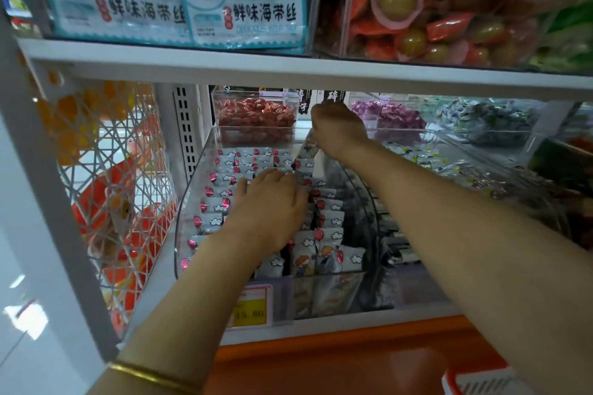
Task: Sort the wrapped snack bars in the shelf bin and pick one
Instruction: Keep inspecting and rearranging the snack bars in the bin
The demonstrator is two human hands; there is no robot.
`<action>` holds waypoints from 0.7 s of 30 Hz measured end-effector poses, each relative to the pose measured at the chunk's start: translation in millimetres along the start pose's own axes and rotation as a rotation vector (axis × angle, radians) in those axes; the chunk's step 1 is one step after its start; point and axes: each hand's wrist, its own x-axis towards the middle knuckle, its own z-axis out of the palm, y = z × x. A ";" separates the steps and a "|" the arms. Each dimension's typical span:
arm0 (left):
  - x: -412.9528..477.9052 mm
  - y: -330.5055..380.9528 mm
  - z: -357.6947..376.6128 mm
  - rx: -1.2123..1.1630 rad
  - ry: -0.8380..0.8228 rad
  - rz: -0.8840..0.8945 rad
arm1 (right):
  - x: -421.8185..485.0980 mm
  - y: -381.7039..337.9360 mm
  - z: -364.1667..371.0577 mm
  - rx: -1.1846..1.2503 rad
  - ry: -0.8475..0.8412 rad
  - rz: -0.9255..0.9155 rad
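While flat, left fingers (273, 176) atop bars (215, 204)

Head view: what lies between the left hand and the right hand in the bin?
Only white wrapped snack bars: the left hand rests flat on them, the right hand pinches one raised bar, seen in the head view.

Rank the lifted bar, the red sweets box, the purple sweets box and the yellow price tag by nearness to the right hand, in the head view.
1. The lifted bar, pinched under the right hand.
2. The red sweets box on its left and the purple sweets box on its right: too close to call.
3. The yellow price tag, far down at the front.
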 end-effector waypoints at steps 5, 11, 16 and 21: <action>-14.5 6.5 -8.3 -0.168 0.163 -0.003 | -48.1 4.4 -31.0 0.163 0.261 0.112; -41.1 19.0 -15.0 -0.431 0.284 -0.029 | -131.7 3.7 -63.6 0.705 0.399 0.353; -57.9 28.6 -21.1 -0.939 0.110 -0.071 | -173.2 -6.3 -69.8 1.151 0.324 0.544; -59.5 27.2 -21.8 -1.216 0.061 -0.171 | -186.1 -9.9 -71.6 1.429 0.280 0.573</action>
